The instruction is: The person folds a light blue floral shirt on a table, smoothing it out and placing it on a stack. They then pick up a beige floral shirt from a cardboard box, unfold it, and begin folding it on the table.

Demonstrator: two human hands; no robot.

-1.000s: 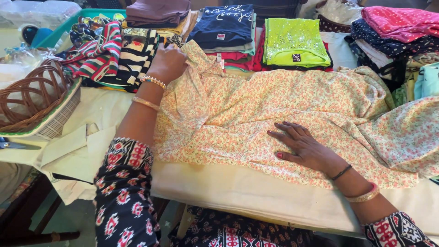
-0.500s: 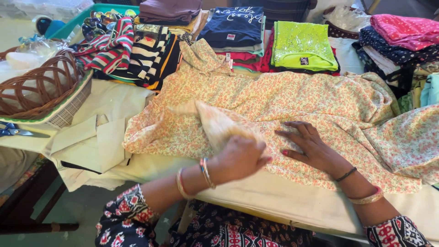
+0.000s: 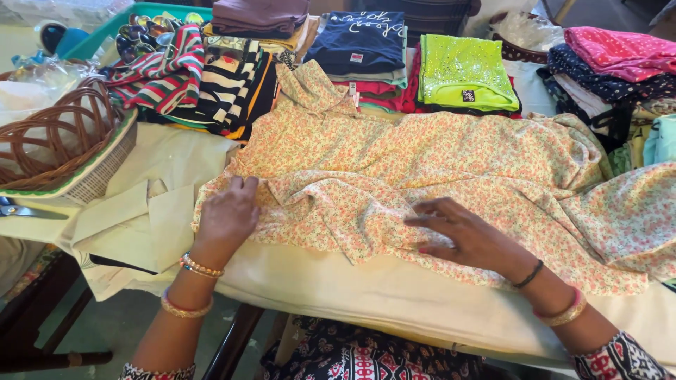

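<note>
A pale floral garment point(image 3: 451, 169) with small pink flowers lies spread across the cream-covered table point(image 3: 394, 295). Its near left part is folded over onto itself. My left hand point(image 3: 227, 219) rests flat on the garment's left edge, fingers pointing away from me. My right hand point(image 3: 468, 236) presses down on the folded cloth near the middle, fingers spread toward the left. Neither hand grips anything; both lie on the fabric.
Folded clothes line the far side: a striped stack point(image 3: 204, 74), a navy shirt point(image 3: 359, 42), a neon green top point(image 3: 461, 74), pink and dark fabrics point(image 3: 612, 63). A wicker basket point(image 3: 49, 141) sits at left, scissors point(image 3: 21, 210) below it.
My left hand pulled a flap of the garment from the far left toward me, laid it down, and now rests on the left edge. My right hand stayed pressing the cloth.
</note>
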